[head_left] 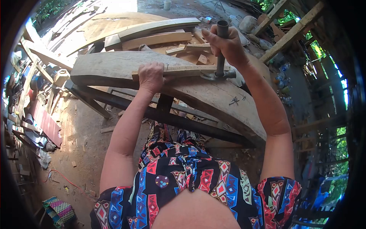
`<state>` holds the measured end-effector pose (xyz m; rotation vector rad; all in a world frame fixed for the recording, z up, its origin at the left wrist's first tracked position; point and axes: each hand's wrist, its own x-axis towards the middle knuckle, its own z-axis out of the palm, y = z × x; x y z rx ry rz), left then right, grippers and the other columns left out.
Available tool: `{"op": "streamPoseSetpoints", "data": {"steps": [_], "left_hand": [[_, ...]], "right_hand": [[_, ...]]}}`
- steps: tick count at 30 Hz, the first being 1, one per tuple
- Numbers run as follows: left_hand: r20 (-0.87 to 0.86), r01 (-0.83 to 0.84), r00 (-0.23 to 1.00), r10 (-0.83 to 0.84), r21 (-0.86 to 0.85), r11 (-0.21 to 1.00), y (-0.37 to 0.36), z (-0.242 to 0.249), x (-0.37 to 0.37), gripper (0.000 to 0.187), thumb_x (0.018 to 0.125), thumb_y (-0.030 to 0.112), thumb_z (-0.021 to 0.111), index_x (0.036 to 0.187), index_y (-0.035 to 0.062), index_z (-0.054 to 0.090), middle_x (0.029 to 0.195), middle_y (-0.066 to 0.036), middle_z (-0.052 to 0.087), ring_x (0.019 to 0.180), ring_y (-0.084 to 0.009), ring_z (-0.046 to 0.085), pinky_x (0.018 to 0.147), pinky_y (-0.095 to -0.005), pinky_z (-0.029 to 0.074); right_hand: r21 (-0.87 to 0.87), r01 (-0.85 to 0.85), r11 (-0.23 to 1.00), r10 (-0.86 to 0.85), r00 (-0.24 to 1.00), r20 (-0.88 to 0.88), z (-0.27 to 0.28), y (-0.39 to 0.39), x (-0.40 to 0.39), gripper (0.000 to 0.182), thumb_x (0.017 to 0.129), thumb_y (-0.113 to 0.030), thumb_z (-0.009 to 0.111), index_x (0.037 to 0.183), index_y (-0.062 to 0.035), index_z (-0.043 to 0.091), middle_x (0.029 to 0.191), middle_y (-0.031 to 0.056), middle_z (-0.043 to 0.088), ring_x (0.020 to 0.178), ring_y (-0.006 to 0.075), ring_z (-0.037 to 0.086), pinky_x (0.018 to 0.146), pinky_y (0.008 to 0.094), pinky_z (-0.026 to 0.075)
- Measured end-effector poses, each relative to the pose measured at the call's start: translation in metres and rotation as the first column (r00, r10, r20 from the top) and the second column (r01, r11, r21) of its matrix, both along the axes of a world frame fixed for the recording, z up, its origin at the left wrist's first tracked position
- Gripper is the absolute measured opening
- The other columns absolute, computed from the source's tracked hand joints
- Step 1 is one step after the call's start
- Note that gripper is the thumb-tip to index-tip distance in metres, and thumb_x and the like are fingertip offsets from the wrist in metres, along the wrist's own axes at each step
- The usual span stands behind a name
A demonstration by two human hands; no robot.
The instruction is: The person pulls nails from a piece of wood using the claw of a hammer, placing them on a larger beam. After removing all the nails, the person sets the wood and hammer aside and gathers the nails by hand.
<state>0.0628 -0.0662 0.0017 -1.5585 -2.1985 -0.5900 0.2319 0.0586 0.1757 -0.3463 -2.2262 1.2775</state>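
My right hand (228, 45) is closed round the upright handle of a claw hammer (220, 65). The hammer's head is down at the right end of a narrow wooden strip (187, 70), its claw pointing left. My left hand (151, 77) is wrapped over the left part of that strip, pressing it on the thick curved plank (110, 65). Several loose nails (235, 100) lie on the plank to the right of the strip. Whether a nail sits under the claw cannot be made out.
Under the plank stands a dark frame bench (179, 119). More curved boards (156, 26) and offcuts lie behind it. Scrap and a red cord (68, 182) are on the left floor, near a woven basket (59, 210). Timber posts (293, 32) lean at the right.
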Motion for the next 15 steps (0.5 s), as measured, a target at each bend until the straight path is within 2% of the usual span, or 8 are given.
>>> {"op": "streamPoseSetpoints", "data": {"steps": [2, 7, 9, 15], "left_hand": [[0.02, 0.01, 1.0, -0.01, 0.009, 1.0, -0.001, 0.001, 0.0, 0.045, 0.065, 0.054, 0.071, 0.075, 0.011, 0.061, 0.075, -0.006, 0.061, 0.076, -0.0233, 0.061, 0.072, -0.039, 0.042], [0.044, 0.009, 0.999, -0.008, -0.006, 1.0, -0.002, 0.002, 0.001, 0.049, 0.065, 0.055, 0.071, 0.08, 0.0094, 0.059, 0.078, -0.008, 0.062, 0.077, -0.0246, 0.062, 0.073, -0.0396, 0.042], [0.014, 0.013, 1.0, -0.013, 0.002, 1.0, 0.001, 0.0, 0.001, 0.049, 0.066, 0.055, 0.07, 0.079, 0.0096, 0.059, 0.077, -0.007, 0.062, 0.076, -0.0242, 0.062, 0.073, -0.0396, 0.042], [0.036, 0.05, 0.998, -0.051, 0.029, 0.998, 0.0, 0.0, 0.002, 0.031, 0.066, 0.036, 0.07, 0.078, 0.0098, 0.059, 0.077, -0.006, 0.06, 0.079, -0.023, 0.06, 0.072, -0.0389, 0.041]], "right_hand": [[0.02, 0.017, 1.0, -0.016, 0.999, -0.031, 0.001, -0.003, -0.026, 0.028, 0.089, -0.024, 0.062, 0.067, -0.008, 0.055, 0.047, -0.0034, 0.046, 0.04, 0.0033, 0.041, 0.04, 0.0206, 0.032], [0.014, -0.064, 0.998, 0.065, 0.997, -0.047, -0.008, -0.013, -0.077, 0.029, 0.089, -0.023, 0.062, 0.066, -0.0077, 0.055, 0.047, -0.0033, 0.047, 0.04, 0.0033, 0.041, 0.039, 0.0212, 0.031], [-0.036, -0.089, 0.995, 0.089, 0.996, -0.012, -0.011, -0.015, -0.087, 0.028, 0.088, -0.022, 0.063, 0.065, -0.0077, 0.055, 0.047, -0.0034, 0.046, 0.039, 0.0033, 0.04, 0.038, 0.0211, 0.03], [0.016, -0.088, 0.996, 0.088, 0.996, 0.002, -0.011, -0.023, -0.111, 0.03, 0.087, -0.022, 0.064, 0.064, -0.0072, 0.054, 0.046, -0.0036, 0.045, 0.038, 0.0027, 0.04, 0.036, 0.0209, 0.031]]}}
